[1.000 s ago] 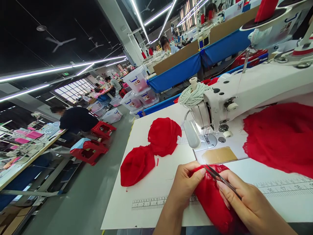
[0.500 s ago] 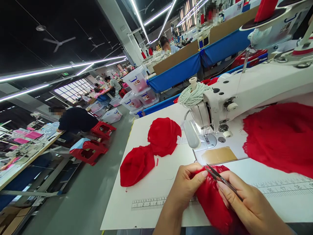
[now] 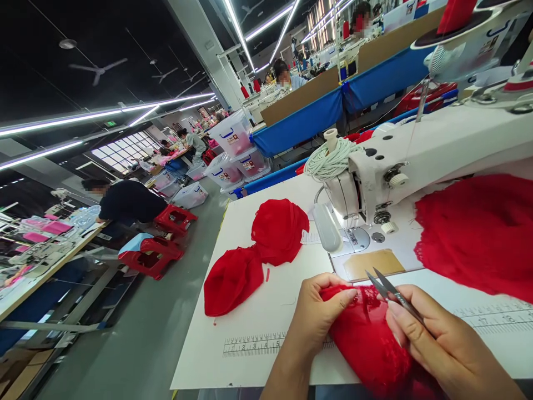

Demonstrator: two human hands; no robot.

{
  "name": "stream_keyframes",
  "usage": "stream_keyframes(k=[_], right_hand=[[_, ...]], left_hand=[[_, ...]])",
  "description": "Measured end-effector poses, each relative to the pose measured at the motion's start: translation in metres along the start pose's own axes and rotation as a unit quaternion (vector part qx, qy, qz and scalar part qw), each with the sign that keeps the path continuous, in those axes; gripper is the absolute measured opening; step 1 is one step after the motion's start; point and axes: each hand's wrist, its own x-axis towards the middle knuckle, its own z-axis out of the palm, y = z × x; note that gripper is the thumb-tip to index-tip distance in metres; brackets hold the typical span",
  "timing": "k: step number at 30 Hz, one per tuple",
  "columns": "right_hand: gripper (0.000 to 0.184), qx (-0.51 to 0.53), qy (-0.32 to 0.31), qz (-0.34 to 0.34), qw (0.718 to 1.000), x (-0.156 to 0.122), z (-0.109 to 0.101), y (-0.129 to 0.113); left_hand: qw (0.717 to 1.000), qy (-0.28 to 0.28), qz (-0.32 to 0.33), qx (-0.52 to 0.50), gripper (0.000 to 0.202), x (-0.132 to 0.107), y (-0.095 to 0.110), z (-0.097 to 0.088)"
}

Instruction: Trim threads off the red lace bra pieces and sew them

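Between my two hands hangs a piece of red lace fabric (image 3: pixel 366 339) over the front of the white table. My left hand (image 3: pixel 318 314) pinches its upper edge between thumb and fingers. Thread snips (image 3: pixel 393 291) sit in my right hand (image 3: pixel 433 339), blades apart and tips pointing up and left, just above the fabric's edge. The lower part of the red piece drops past the table's front edge, partly hidden by my right hand.
A white sewing machine (image 3: pixel 416 155) stands behind my hands. Two red fabric cups (image 3: pixel 233 280) lie to the left, and a larger red fabric pile (image 3: pixel 478 233) to the right. A printed ruler (image 3: pixel 254 345) runs along the table. Co-workers sit farther back.
The snips have moved right, away from my left fingers, and their blades have opened. My right hand has shifted right and slightly down, and more of the red fabric's edge shows.
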Motion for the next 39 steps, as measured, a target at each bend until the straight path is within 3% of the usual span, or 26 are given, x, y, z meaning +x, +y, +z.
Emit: stream_keyframes(k=[7,17,22,27,32,39], right_hand=[[0.031,-0.043,-0.064,-0.02,0.997,-0.001,-0.001,0.003],[0.031,-0.07,-0.076,-0.014,0.995,-0.001,-0.003,0.007],[0.03,-0.086,-0.105,-0.052,0.989,0.002,-0.006,0.014],[0.029,-0.088,-0.075,-0.06,0.992,0.001,-0.008,0.017],[0.027,-0.104,-0.137,-0.089,0.981,0.002,-0.013,0.021],[0.029,-0.089,-0.109,-0.072,0.987,0.002,-0.008,0.017]], left_hand=[[1.0,-0.017,-0.002,-0.02,0.029,0.001,0.001,0.001],[0.999,-0.026,-0.015,-0.04,0.033,-0.002,-0.001,0.0],[0.999,-0.015,-0.017,-0.045,0.03,-0.001,-0.002,0.001],[0.999,-0.01,-0.018,-0.047,0.03,-0.001,-0.002,0.001],[0.999,-0.013,-0.013,-0.043,0.027,0.0,-0.003,-0.001],[0.999,-0.016,-0.013,-0.048,0.028,0.0,-0.004,-0.002]])
